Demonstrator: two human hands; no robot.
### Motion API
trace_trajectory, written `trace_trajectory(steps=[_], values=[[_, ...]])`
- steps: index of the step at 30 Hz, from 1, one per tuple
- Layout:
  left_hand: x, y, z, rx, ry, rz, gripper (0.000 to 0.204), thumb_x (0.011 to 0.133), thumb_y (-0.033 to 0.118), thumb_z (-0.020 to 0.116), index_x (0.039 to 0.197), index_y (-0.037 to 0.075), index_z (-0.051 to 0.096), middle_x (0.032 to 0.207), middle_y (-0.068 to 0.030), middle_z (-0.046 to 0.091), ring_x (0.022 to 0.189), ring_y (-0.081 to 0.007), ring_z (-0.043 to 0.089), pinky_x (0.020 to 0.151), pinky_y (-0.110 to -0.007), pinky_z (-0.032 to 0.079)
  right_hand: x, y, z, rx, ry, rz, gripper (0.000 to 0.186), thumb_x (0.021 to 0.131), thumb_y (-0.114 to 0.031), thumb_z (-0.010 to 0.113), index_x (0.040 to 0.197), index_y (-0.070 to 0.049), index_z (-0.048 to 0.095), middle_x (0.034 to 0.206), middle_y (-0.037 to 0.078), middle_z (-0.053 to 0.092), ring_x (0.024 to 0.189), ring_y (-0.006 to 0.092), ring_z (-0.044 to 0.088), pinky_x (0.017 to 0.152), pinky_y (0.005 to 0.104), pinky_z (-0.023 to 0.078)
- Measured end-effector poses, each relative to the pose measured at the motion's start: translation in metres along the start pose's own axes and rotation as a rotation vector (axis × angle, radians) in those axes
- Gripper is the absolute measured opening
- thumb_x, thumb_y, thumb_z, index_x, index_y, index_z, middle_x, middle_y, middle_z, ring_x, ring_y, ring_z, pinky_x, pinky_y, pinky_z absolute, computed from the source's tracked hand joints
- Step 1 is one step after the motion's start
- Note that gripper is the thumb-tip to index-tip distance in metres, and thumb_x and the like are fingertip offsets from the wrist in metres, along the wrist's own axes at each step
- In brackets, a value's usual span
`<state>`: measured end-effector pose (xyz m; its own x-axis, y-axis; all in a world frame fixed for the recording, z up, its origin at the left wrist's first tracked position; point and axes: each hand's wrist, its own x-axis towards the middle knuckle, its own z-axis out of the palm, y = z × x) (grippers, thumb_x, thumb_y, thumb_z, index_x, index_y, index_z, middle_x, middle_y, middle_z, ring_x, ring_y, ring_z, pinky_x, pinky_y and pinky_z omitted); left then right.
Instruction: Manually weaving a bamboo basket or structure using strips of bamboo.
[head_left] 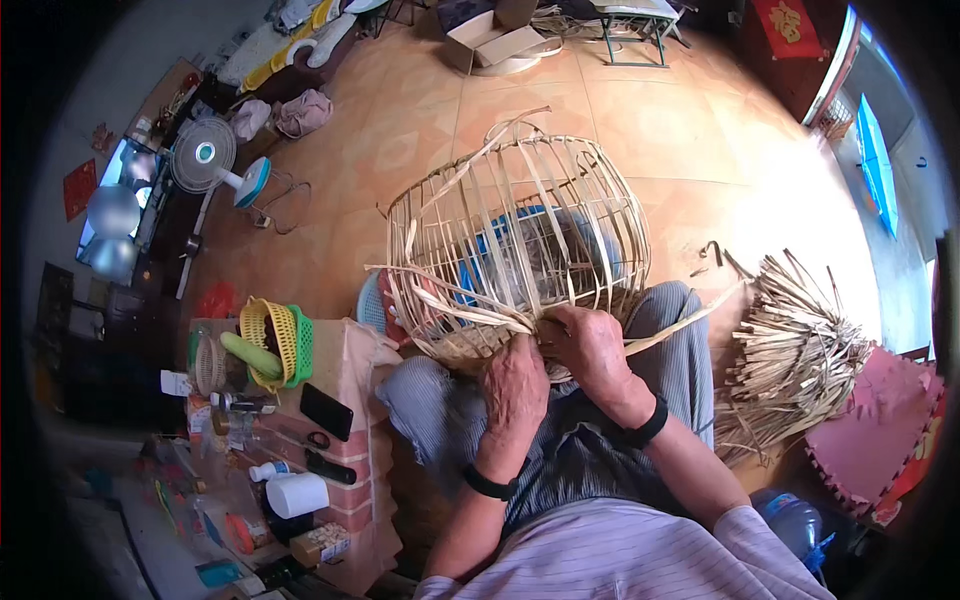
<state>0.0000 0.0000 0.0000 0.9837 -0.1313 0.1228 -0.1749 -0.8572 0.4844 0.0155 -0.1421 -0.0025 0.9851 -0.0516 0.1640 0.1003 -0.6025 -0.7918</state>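
Bamboo strips form a half-woven basket (pixel 515 235), lying on its side on the person's lap. The left hand (pixel 513 385) presses its grip closed against the woven rim; the right hand (pixel 588 345) pinches a loose strip (pixel 690 318) there (both wrists wear black bands). More strips (pixel 790 355) lie on the floor, right.

Pale straw-coloured basket frame (pixel 520 240), blue showing through its ribs; grey striped trousers (pixel 660 350), black wristbands (pixel 648 424) (one on each wrist), yellow and green small baskets (pixel 278 340), pink foam mat (pixel 870 425), terracotta floor tiles (pixel 640 120).
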Motion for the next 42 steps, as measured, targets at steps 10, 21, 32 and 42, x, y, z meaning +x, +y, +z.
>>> trace_trajectory(steps=[10, 21, 32, 42], values=[[0.003, 0.005, -0.003, -0.084, 0.029, -0.008, 0.023, 0.105, 0.019, 0.054, 0.106, 0.001, 0.068, 0.085, -0.0265, 0.070, 0.081, -0.0478, 0.068, 0.071, -0.054, 0.053, -0.006, 0.021, -0.002, -0.017, 0.117, -0.082, 0.012, 0.087, -0.012, 0.070, 0.093, -0.004, 0.063, 0.084, 0.018, 0.068, 0.077, 0.0408, 0.069, 0.064, 0.0491, 0.054], [0.008, 0.004, 0.005, -0.005, 0.183, 0.001, 0.014, 0.097, 0.015, 0.066, 0.100, 0.002, 0.072, 0.081, -0.0238, 0.069, 0.076, -0.0446, 0.068, 0.067, -0.051, 0.053, -0.009, 0.008, -0.003, -0.209, 0.114, -0.235, 0.014, 0.087, -0.014, 0.068, 0.098, -0.008, 0.061, 0.087, 0.009, 0.065, 0.073, 0.0313, 0.072, 0.058, 0.0428, 0.057], [0.008, 0.005, -0.005, -0.052, -0.102, 0.081, 0.015, 0.096, 0.011, 0.058, 0.098, -0.001, 0.066, 0.098, -0.0232, 0.066, 0.094, -0.0460, 0.065, 0.082, -0.053, 0.052, -0.004, 0.013, -0.004, -0.098, -0.152, -0.139, 0.013, 0.092, -0.015, 0.064, 0.094, -0.003, 0.061, 0.073, 0.020, 0.067, 0.070, 0.0413, 0.069, 0.059, 0.0504, 0.054], [0.005, -0.002, -0.009, -0.146, -0.047, 0.005, 0.016, 0.096, 0.010, 0.062, 0.106, -0.001, 0.069, 0.092, -0.0234, 0.071, 0.089, -0.0456, 0.068, 0.079, -0.047, 0.055, 0.002, 0.019, -0.005, 0.023, -0.091, -0.229, 0.017, 0.092, -0.018, 0.068, 0.091, -0.001, 0.065, 0.071, 0.024, 0.065, 0.069, 0.0427, 0.069, 0.060, 0.0492, 0.054]])
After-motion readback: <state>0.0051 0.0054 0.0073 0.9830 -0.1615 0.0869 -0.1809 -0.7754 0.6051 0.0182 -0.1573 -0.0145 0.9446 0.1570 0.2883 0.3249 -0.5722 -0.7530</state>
